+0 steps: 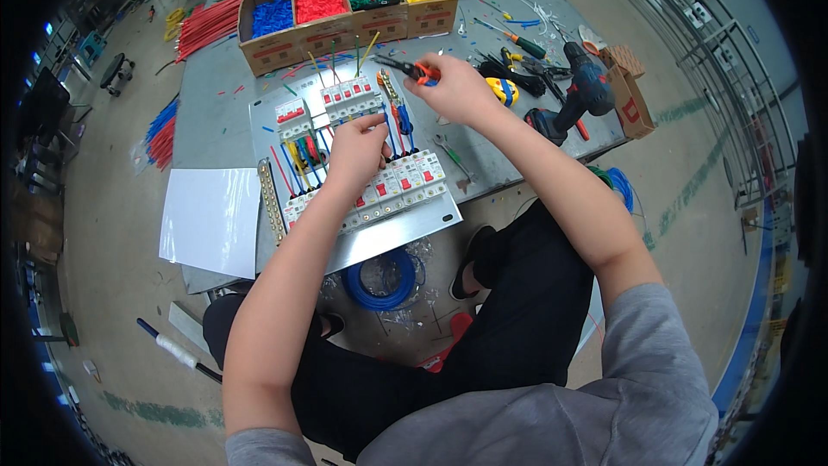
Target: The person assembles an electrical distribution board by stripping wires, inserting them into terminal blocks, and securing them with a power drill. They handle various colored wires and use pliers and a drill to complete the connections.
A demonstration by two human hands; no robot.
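My right hand [454,92] is closed around orange-handled pliers [404,67], whose dark jaws point left above the far edge of a metal mounting plate [366,244]. Over the middle of that plate is my left hand [357,152], its fingers curled together beside blue wires [395,134]; whatever they pinch is hidden. A front row of circuit breakers [405,181] with red switches runs partly beneath my left wrist. Farther back sits a second breaker group [349,98], with yellow and green wires [367,50] standing up from it. A brass terminal strip [271,199] lies along the plate's left side.
At the back, a divided cardboard box [323,32] holds blue, red, green and yellow small parts. A cordless drill [582,87], a screwdriver [523,42] and a yellow tape measure [502,92] lie right. White paper [210,220] is at left; a blue wire coil [379,281] sits below the table.
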